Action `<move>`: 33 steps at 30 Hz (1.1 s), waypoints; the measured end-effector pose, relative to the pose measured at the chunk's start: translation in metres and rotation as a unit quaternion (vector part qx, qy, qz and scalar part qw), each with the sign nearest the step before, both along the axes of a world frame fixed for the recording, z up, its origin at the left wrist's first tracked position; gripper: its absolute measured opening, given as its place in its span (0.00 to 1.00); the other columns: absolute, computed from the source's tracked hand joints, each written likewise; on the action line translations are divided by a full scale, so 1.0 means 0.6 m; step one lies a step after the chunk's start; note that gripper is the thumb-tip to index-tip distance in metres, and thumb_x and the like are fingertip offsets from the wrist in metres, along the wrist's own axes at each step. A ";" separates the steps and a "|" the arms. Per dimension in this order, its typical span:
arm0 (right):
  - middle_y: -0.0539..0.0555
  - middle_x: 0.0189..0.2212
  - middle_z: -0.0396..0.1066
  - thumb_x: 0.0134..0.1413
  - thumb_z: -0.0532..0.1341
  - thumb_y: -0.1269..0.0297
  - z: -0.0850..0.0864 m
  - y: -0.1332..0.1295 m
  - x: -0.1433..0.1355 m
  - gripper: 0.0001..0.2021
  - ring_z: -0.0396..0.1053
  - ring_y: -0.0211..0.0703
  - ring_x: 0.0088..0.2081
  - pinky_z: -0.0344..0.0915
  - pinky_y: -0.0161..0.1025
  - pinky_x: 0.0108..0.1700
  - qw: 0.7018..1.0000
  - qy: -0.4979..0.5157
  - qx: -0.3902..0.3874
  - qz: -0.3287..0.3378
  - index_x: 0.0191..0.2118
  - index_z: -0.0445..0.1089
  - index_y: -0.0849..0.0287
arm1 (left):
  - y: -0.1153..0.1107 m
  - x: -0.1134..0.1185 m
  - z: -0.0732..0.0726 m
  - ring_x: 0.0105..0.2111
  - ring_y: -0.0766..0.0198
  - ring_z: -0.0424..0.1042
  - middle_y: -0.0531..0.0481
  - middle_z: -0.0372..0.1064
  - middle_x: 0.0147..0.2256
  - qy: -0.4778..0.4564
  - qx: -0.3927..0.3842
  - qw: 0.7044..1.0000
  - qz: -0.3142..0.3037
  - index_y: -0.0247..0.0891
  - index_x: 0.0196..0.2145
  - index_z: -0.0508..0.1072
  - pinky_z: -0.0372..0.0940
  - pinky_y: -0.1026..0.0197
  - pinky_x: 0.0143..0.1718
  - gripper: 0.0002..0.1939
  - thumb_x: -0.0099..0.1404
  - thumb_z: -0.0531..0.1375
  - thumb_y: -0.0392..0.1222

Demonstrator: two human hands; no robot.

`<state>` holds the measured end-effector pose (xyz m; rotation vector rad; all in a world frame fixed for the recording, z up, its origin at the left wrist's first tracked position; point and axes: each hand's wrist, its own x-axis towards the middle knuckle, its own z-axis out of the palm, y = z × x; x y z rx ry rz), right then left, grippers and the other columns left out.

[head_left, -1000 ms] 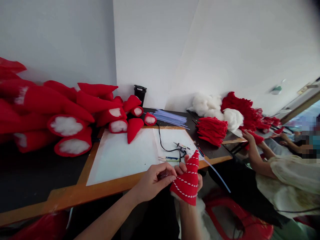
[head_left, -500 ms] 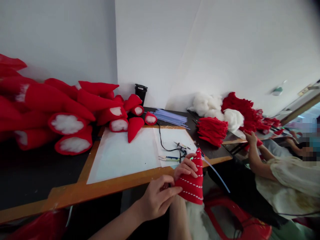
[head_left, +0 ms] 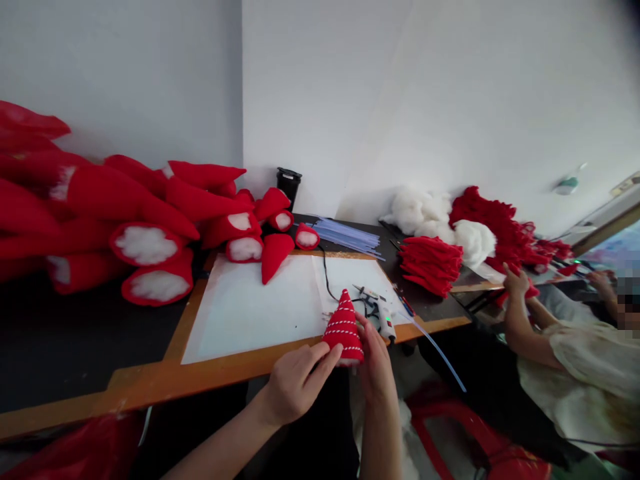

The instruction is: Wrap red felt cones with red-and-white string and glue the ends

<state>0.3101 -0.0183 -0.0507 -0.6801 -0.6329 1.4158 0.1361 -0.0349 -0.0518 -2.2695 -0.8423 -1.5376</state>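
Note:
A small red felt cone hat [head_left: 344,328] with white stitched stripes stands point up between my hands, over the table's front edge. White stuffing shows at its lower rim. My left hand [head_left: 300,380] grips its lower left side, thumb and fingers closed on the felt. My right hand [head_left: 376,357] holds the right side, its fingers partly hidden behind the cone. Just beyond my right hand lies a white glue gun [head_left: 383,310] with a small green light and a black cord. A clear bluish glue stick [head_left: 440,357] trails out over the table edge.
Stuffed red cones [head_left: 150,200] are heaped on the left. Glue sticks [head_left: 345,237] lie at the back. Flat red felt pieces [head_left: 431,263] and white stuffing [head_left: 420,210] sit to the right. A co-worker [head_left: 565,360] sits on the right, near a red stool [head_left: 465,427].
The cone has moved left and turned upright, its stuffed rim now facing down. My right hand has come from behind the cone to its right side, uncovering the glue gun.

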 end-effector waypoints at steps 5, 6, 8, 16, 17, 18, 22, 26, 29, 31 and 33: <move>0.55 0.45 0.78 0.52 0.70 0.56 0.035 -0.015 0.000 0.27 0.77 0.46 0.41 0.73 0.40 0.43 0.975 -0.222 -0.019 0.007 0.58 0.69 0.53 | -0.001 0.014 0.021 0.33 0.65 0.76 0.46 0.76 0.37 -0.026 -0.112 0.985 -0.130 0.37 0.52 0.73 0.72 0.66 0.35 0.15 0.69 0.58 0.31; 0.54 0.44 0.78 0.51 0.71 0.58 0.039 -0.015 -0.003 0.29 0.77 0.44 0.40 0.73 0.38 0.42 0.976 -0.219 -0.012 0.015 0.59 0.68 0.53 | -0.002 0.015 0.027 0.35 0.65 0.76 0.46 0.75 0.38 -0.041 -0.145 0.976 -0.159 0.37 0.52 0.73 0.72 0.66 0.37 0.14 0.69 0.59 0.32; 0.53 0.42 0.78 0.50 0.71 0.60 0.041 -0.014 -0.009 0.29 0.77 0.43 0.38 0.72 0.37 0.40 0.981 -0.192 -0.007 0.025 0.59 0.67 0.52 | -0.005 0.009 0.035 0.40 0.64 0.76 0.46 0.74 0.41 -0.068 -0.215 0.954 -0.197 0.39 0.51 0.73 0.72 0.63 0.43 0.14 0.69 0.60 0.35; 0.54 0.47 0.76 0.51 0.68 0.63 0.028 0.002 -0.037 0.27 0.76 0.45 0.42 0.73 0.40 0.43 0.984 -0.175 0.000 0.042 0.58 0.66 0.51 | 0.004 -0.034 0.024 0.41 0.63 0.73 0.47 0.69 0.43 -0.088 -0.319 0.932 -0.146 0.39 0.41 0.69 0.71 0.64 0.39 0.11 0.63 0.66 0.40; 0.54 0.48 0.75 0.52 0.68 0.62 0.027 0.004 -0.040 0.26 0.76 0.45 0.43 0.72 0.40 0.44 0.980 -0.198 0.008 0.032 0.57 0.67 0.51 | 0.005 -0.034 0.020 0.40 0.64 0.73 0.47 0.70 0.42 -0.091 -0.305 0.938 -0.139 0.39 0.39 0.69 0.71 0.64 0.39 0.10 0.64 0.66 0.39; 0.55 0.48 0.75 0.53 0.67 0.62 0.026 0.005 -0.041 0.24 0.75 0.46 0.45 0.72 0.40 0.46 0.973 -0.230 0.021 0.013 0.56 0.68 0.52 | 0.006 -0.034 0.016 0.40 0.64 0.73 0.48 0.70 0.41 -0.090 -0.286 0.945 -0.132 0.38 0.37 0.68 0.71 0.65 0.40 0.08 0.64 0.65 0.38; 0.56 0.52 0.72 0.53 0.69 0.62 0.036 0.010 -0.029 0.21 0.69 0.49 0.54 0.71 0.42 0.50 0.929 -0.357 0.081 -0.057 0.53 0.71 0.53 | 0.000 -0.023 0.006 0.42 0.65 0.75 0.48 0.74 0.41 -0.066 -0.212 0.969 -0.107 0.38 0.40 0.71 0.71 0.64 0.47 0.04 0.67 0.62 0.34; 0.56 0.59 0.67 0.50 0.71 0.62 0.053 0.020 -0.011 0.26 0.70 0.49 0.52 0.74 0.41 0.45 0.909 -0.407 0.090 0.017 0.56 0.70 0.50 | -0.008 -0.005 0.005 0.43 0.63 0.77 0.45 0.76 0.43 -0.032 -0.173 0.980 -0.091 0.36 0.45 0.72 0.72 0.62 0.48 0.08 0.69 0.58 0.31; 0.56 0.55 0.70 0.49 0.70 0.61 0.054 0.035 -0.008 0.26 0.73 0.47 0.45 0.74 0.42 0.43 0.897 -0.435 0.071 0.026 0.56 0.70 0.51 | -0.009 0.009 0.006 0.40 0.61 0.78 0.45 0.77 0.41 -0.013 -0.147 0.986 -0.073 0.35 0.44 0.74 0.75 0.61 0.43 0.08 0.70 0.56 0.31; 0.56 0.50 0.73 0.48 0.71 0.60 0.049 0.047 -0.010 0.26 0.74 0.45 0.41 0.73 0.42 0.42 0.889 -0.453 0.058 0.014 0.55 0.70 0.53 | -0.008 0.015 0.007 0.38 0.61 0.78 0.45 0.77 0.39 -0.009 -0.136 0.988 -0.067 0.34 0.42 0.74 0.76 0.61 0.40 0.07 0.70 0.56 0.31; 0.57 0.46 0.74 0.48 0.70 0.58 0.043 0.057 -0.012 0.25 0.74 0.44 0.37 0.73 0.42 0.41 0.884 -0.465 0.045 0.003 0.53 0.71 0.55 | -0.006 0.017 0.010 0.36 0.62 0.78 0.45 0.77 0.38 -0.006 -0.129 0.990 -0.064 0.34 0.41 0.74 0.76 0.62 0.38 0.07 0.70 0.56 0.31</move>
